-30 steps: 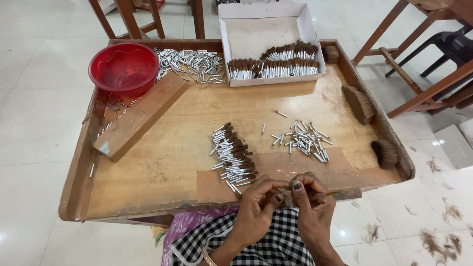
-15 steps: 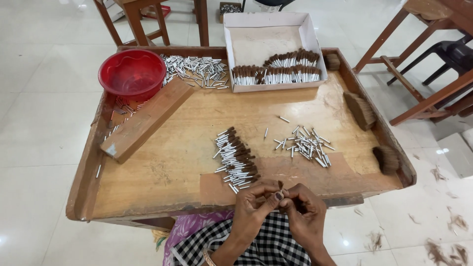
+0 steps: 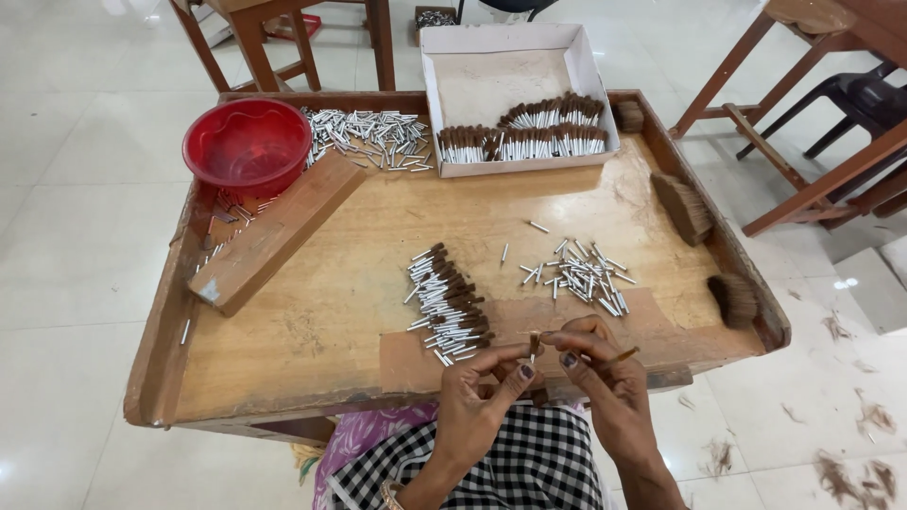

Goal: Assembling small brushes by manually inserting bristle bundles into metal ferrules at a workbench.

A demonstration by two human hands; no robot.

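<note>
My left hand (image 3: 484, 392) and my right hand (image 3: 597, 373) meet at the near edge of the wooden tray table (image 3: 312, 321). Together their fingertips pinch one small brush piece (image 3: 535, 346), a white tube with a brown bristle tuft. My right hand also holds a thin brown stick (image 3: 624, 356). Just beyond my left hand lies a pile of finished tufted tubes (image 3: 449, 302). A scatter of empty white tubes (image 3: 578, 274) lies beyond my right hand.
A white cardboard box (image 3: 515, 66) with rows of finished pieces stands at the back. A red plastic bowl (image 3: 248, 144), more loose tubes (image 3: 368, 137) and a wooden block (image 3: 274, 231) are at the left. Brown bristle bundles (image 3: 682, 206) (image 3: 733, 300) lie at the right. Chairs stand around.
My hands have lifted slightly and shifted over the table's near edge, still working the small piece between the fingertips. The view has tilted a little.
</note>
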